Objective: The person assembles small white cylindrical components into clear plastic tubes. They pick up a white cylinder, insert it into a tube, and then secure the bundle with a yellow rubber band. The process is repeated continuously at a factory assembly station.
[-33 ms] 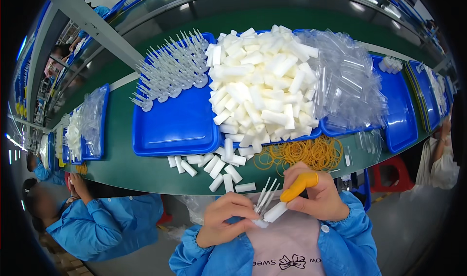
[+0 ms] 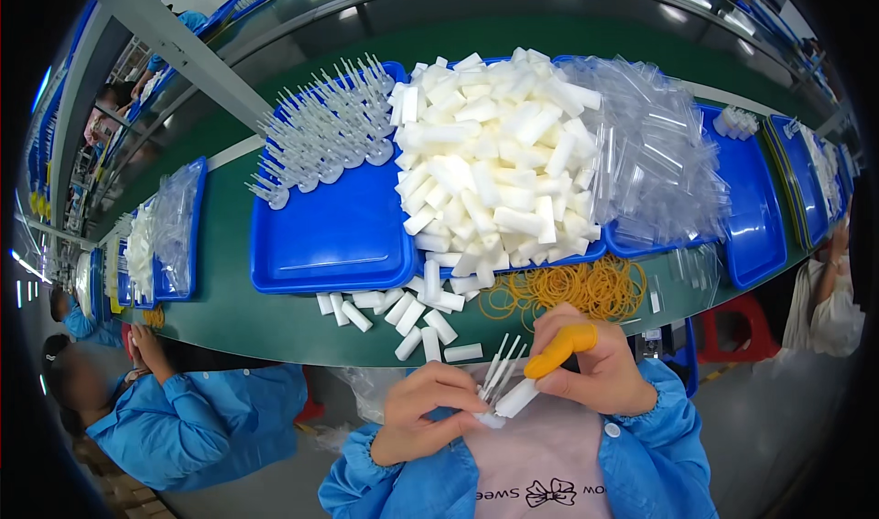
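Note:
My left hand point(image 2: 430, 414) is closed on the base of a clear plastic piece with several thin upright prongs point(image 2: 499, 373). Between the fingers of my right hand point(image 2: 591, 363), one of which wears a yellow finger cot point(image 2: 563, 347), is a white foam cylinder point(image 2: 519, 397). It tilts beside the prongs, its lower end close to the base; whether a prong sits inside it I cannot tell. Both hands are in front of my chest, just off the table's near edge. Loose foam cylinders point(image 2: 407, 343) lie beyond my left hand, and yellow rubber bands point(image 2: 586, 290) beyond my right.
A blue tray point(image 2: 330, 244) at left holds rows of pronged plastic pieces point(image 2: 330, 121). Foam cylinders point(image 2: 494, 153) are heaped in the middle, clear plastic sleeves point(image 2: 655, 144) to their right. Another blue tray point(image 2: 755, 212) stands farther right. A co-worker in blue point(image 2: 197, 418) sits at left.
The finger with the yellow cot has shifted very slightly to the left over the foam cylinder. Otherwise both hands hold the same pose.

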The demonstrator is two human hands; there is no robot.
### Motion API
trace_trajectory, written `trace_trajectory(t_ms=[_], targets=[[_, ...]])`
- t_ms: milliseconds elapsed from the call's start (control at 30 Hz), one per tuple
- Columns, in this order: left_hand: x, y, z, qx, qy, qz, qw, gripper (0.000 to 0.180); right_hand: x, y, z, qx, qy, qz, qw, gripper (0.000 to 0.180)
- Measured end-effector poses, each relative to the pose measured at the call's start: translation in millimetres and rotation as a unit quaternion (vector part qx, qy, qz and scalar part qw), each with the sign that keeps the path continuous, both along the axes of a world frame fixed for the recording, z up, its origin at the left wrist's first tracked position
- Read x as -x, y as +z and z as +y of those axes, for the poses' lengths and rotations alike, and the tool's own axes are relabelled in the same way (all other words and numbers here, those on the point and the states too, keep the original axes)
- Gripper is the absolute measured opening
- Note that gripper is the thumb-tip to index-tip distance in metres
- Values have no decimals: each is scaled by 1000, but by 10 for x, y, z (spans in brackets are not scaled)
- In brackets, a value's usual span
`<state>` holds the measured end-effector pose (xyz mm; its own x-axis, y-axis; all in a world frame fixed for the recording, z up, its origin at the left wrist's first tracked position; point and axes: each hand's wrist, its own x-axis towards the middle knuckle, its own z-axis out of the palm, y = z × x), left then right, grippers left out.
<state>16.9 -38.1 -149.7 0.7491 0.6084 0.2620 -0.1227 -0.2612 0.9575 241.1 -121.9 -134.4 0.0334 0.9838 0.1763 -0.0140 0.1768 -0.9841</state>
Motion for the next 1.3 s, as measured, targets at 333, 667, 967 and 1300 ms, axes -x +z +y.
trace_trajectory(t_ms=[333, 667, 967, 1300], targets=[[139, -20, -98, 75, 80, -62, 992, 21, 179, 190, 211, -27, 37, -25, 999, 17], [270, -29, 44, 151, 224, -156, 950, 25, 243, 425, 592, -88, -20, -195, 977, 20], [355, -4, 210, 156, 289, -229, 917, 27, 365, -123, 1115, -240, 89, -671, 696, 24], [360, -70, 163, 152, 322, -206, 912, 17, 25, 463, 870, 40, -25, 107, 993, 37]])
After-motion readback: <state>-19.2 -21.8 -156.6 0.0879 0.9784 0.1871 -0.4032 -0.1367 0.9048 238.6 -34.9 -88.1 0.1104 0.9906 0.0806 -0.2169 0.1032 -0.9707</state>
